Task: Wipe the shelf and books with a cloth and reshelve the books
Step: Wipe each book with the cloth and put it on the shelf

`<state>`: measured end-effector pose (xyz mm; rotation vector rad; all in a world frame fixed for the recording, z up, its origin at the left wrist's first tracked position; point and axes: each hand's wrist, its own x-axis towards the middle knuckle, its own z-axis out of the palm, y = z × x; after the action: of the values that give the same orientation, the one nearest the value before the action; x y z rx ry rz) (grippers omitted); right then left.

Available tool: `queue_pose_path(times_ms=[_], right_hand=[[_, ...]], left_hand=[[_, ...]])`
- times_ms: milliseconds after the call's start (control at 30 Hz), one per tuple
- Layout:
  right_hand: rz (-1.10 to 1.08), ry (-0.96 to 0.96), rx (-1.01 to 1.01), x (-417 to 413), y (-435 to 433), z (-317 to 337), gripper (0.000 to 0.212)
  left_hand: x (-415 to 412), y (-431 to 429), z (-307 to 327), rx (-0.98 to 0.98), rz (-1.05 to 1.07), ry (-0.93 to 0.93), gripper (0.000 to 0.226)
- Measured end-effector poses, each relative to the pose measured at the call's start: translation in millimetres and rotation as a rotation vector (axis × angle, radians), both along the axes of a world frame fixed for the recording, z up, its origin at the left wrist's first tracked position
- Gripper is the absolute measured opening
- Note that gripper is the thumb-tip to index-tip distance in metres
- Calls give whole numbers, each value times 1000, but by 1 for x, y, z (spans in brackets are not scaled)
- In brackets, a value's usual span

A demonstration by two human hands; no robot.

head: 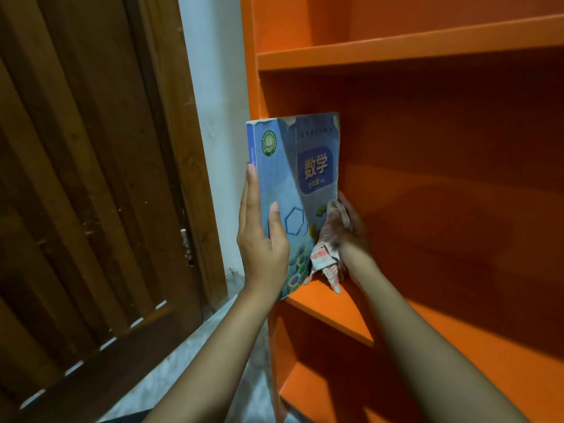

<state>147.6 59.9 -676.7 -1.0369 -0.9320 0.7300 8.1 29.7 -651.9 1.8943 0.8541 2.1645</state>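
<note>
Book [305, 154] in left hand [262, 239], between thumb and fingers [251, 193]

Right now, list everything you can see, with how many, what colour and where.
book: one, blue, upright at the left end of the middle board
cloth: one, white with red stains, bunched against the book's lower right edge
shelf: one unit, orange, right half of the view
door: one, dark brown wood, left
wall: one strip, pale, between door and shelf
floor: pale, marbled, bottom left
left hand: one, grips the book at its spine, thumb on the cover
right hand: one, holds the cloth beside the book
</note>
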Motion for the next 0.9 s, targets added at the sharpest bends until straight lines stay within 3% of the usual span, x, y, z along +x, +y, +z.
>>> queue_pose_path(times_ms=[133,267,500,633,767,833,900], right_hand=[[31,-38,4,-4,1,-3,44],[67,-95,-119,-7,-8,-7,38],[1,-200,-73,-12,-14,-10,40],[-43,-261,-301,-13,-17,-9,40],[-43,-270,-531,-15,-20,-5,55],[-53,-296,-539,-13,-20,-5,48],[-89,-306,-399,-11,-20,-7,42]], left_hand=[[-4,-3,0,2,-55,-39,63],[-12,-8,1,-15,-125,-84,62],[-17,-5,4,-28,-113,-2,64],[-12,2,1,-48,-114,20,62],[-8,8,2,-35,-61,43,62],[-7,10,2,-35,-53,61,63],[-7,10,2,-42,-70,74,61]])
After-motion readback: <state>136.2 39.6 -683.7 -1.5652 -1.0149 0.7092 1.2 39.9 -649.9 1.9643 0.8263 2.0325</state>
